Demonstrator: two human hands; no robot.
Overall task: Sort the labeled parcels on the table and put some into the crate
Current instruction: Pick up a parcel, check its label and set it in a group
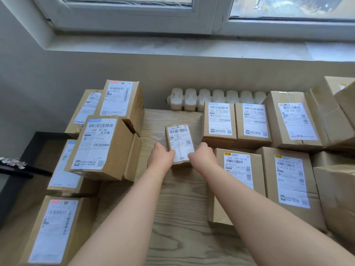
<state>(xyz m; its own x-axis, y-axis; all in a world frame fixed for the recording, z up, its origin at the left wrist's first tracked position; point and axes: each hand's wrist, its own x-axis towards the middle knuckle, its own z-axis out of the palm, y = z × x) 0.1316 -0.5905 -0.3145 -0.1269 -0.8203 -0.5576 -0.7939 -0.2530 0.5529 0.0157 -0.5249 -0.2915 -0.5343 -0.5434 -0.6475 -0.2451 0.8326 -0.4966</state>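
Note:
A small brown parcel (179, 140) with a creased white label lies in the middle of the wooden table (172, 189). My left hand (162, 155) grips its near left side and my right hand (203, 153) grips its near right side. Both thumbs lie on the label's lower corners. The parcel seems to rest on the table top. No crate shows itself plainly in this view.
Labeled cardboard boxes stand stacked on the left (99, 144) and in rows on the right (236, 173). Two matching boxes (219, 121) sit just right of the small parcel. A white radiator (211, 98) runs behind the table. A dark frame (38, 143) stands at far left.

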